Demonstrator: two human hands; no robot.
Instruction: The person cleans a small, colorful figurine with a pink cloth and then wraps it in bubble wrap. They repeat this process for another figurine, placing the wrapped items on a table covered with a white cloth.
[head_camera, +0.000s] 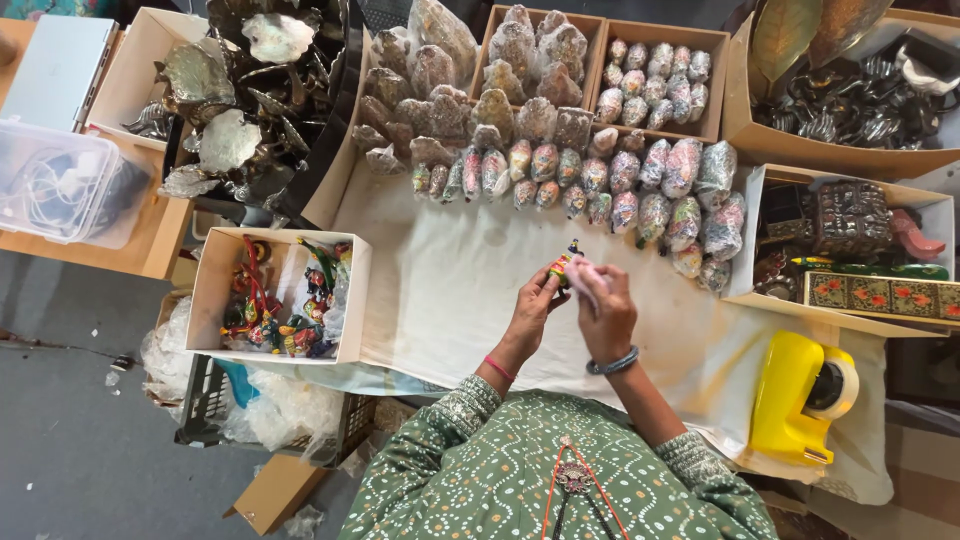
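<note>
Painted figurine (564, 264), held in both hands above the middle of the white-covered table (440, 300).

Left hand (533, 312) pinches the small multicoloured figurine from below, keeping it upright; right hand (604, 308) is closed on a scrap of pale pink wrapping (585, 278) pressed against its side, seemingly to cover it. Toward the far edge: rows of bubble-wrapped bundles (640, 190), grouped by size, some in cardboard trays (655, 75). At the left edge, an open box of unwrapped bright figurines (285, 295), within easy reach. Near the right front corner, a yellow tape dispenser (800, 395). Right edge: a box of decorated cases (860, 250). Far left corner: metal leaf-shaped pieces (235, 95).
</note>
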